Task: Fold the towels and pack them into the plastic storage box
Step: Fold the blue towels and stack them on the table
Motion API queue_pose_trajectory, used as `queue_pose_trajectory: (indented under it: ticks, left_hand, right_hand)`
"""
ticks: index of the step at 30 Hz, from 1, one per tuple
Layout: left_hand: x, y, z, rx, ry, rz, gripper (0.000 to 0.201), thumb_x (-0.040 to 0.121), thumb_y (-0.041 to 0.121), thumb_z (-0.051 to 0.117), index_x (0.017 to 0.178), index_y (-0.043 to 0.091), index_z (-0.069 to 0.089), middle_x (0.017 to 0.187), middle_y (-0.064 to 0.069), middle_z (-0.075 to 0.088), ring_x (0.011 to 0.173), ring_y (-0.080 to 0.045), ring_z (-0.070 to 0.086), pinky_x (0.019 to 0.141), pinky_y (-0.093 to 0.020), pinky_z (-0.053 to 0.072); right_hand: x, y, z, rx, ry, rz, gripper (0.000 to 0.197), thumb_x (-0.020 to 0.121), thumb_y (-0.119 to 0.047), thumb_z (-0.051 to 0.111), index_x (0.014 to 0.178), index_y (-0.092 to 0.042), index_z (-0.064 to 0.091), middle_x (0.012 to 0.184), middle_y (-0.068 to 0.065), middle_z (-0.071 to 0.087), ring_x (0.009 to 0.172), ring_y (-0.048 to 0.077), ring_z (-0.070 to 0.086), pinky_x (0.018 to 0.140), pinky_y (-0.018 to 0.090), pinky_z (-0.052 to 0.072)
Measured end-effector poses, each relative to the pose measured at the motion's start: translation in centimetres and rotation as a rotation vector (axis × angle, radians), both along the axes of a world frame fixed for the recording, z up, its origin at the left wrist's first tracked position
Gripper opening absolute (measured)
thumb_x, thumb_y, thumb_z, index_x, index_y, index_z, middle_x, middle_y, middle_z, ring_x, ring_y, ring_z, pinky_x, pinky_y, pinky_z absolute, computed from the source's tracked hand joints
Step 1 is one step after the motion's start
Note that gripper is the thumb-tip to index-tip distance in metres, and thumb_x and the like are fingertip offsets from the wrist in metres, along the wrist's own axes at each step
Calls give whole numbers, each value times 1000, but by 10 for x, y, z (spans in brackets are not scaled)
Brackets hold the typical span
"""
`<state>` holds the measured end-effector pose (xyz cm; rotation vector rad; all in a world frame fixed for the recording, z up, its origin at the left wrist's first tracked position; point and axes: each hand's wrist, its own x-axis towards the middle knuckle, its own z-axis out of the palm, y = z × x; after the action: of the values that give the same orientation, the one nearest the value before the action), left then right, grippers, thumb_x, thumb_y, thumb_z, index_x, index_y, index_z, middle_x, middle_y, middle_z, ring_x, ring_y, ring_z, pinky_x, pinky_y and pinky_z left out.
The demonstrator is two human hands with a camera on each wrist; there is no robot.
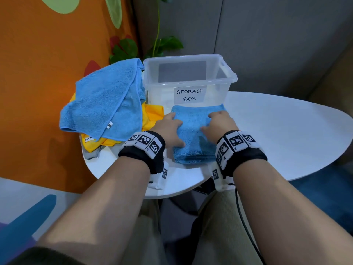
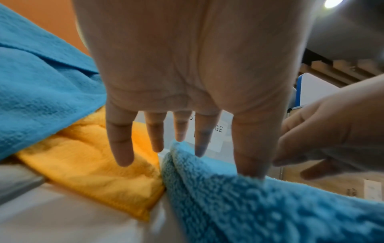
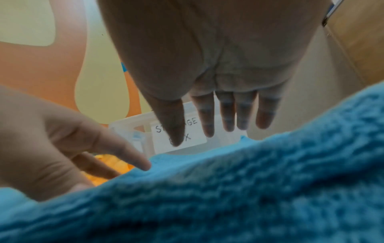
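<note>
An unfolded blue terry towel (image 1: 103,100) is seen draped over a crumpled yellow cloth (image 1: 150,116) at the left of the white oval table (image 1: 277,134); only the head view takes in this whole pile and the table. The left hand (image 1: 168,131) is laid palm down on the left edge of a folded blue microfibre towel (image 1: 193,134). In the left wrist view its fingers (image 2: 122,144) are shown straight and spread, with the thumb touching the towel and nothing clasped, so the grip is open. The folded towel is placed on the table just in front of the clear plastic storage box (image 1: 189,81), whose paper label reads "STORAGE BOX". Nothing can be made out inside the box. The right hand (image 1: 219,125) is set on the towel's right part. In the right wrist view its fingers (image 3: 208,121) are shown extended above the cloth, unclenched, with this grip also open.
</note>
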<state>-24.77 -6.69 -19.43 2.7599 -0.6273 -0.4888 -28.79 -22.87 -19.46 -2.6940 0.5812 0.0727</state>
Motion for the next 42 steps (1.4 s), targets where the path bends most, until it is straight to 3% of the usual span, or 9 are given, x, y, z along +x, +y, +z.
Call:
queue_pose_trajectory:
  ticks: [3, 5, 11, 15, 20, 33, 35, 38, 42]
  left_hand:
    - [-3, -2, 1, 102, 31, -82, 87, 81, 41, 73, 151, 17, 27, 161, -2, 7, 146, -21, 17, 116, -35, 24]
    - [-3, -2, 0, 148, 52, -104, 89, 83, 42, 71, 153, 17, 21, 162, -1, 6, 147, -19, 14, 117, -34, 23]
    - [-1, 1, -2, 201, 99, -131, 95, 82, 44, 71, 154, 21, 14, 162, 3, 0, 148, -15, 8, 118, -35, 20]
    - [0, 3, -1, 241, 131, -160, 102, 79, 48, 72, 155, 23, 8, 162, 6, -5, 148, -15, 5, 116, -34, 18]
    - [2, 6, -3, 260, 168, -177, 110, 75, 52, 74, 155, 25, 3, 161, 7, -11, 149, -15, 3, 119, -38, 18]
    - [-3, 7, -3, 210, 132, -144, 106, 77, 45, 76, 155, 20, 8, 162, 4, -5, 149, -16, 6, 117, -34, 16]
    - [-5, 9, 2, 191, 111, -128, 98, 79, 39, 76, 154, 17, 16, 162, 0, 7, 147, -18, 14, 115, -33, 20]
    - [-5, 16, 13, 106, 59, -87, 69, 81, 26, 74, 142, 14, 43, 146, -5, 44, 131, -23, 43, 104, -32, 38]
    - [1, 33, 22, -77, -95, 76, 50, 85, 25, 67, 133, 24, 52, 132, -1, 55, 114, -21, 55, 92, -31, 44]
  right_hand:
    - [-1, 11, -19, -34, 137, 114, 70, 79, -55, 63, 134, -15, 43, 142, 9, 36, 128, 28, 40, 102, 41, 39]
    - [-4, 13, -29, -79, 191, 134, 82, 76, -64, 62, 138, -18, 37, 150, 11, 25, 138, 31, 25, 109, 47, 32]
    - [-12, 11, -33, -110, 263, 156, 106, 73, -75, 55, 151, -24, 6, 159, 6, -8, 146, 33, -4, 117, 52, 8]
    - [-15, 9, -38, -130, 309, 171, 115, 67, -84, 49, 151, -28, -7, 158, 2, -17, 146, 29, -11, 116, 55, 3]
    - [-18, 7, -42, -142, 308, 180, 123, 61, -89, 48, 150, -30, -13, 157, 0, -22, 145, 28, -15, 116, 56, 1]
    - [-19, 8, -41, -165, 303, 180, 123, 60, -89, 47, 150, -30, -12, 158, 1, -20, 146, 28, -13, 116, 56, 2]
    - [-18, 10, -38, -169, 300, 175, 122, 61, -89, 48, 151, -29, -9, 158, 1, -17, 146, 28, -11, 116, 56, 3]
    - [-16, 12, -29, -159, 283, 144, 116, 64, -87, 48, 151, -27, 2, 159, 4, -8, 146, 29, -5, 114, 59, 6]
    - [-7, 23, -16, -144, 184, 96, 95, 74, -81, 43, 146, -21, 25, 156, 9, 15, 145, 28, 8, 113, 58, 13]
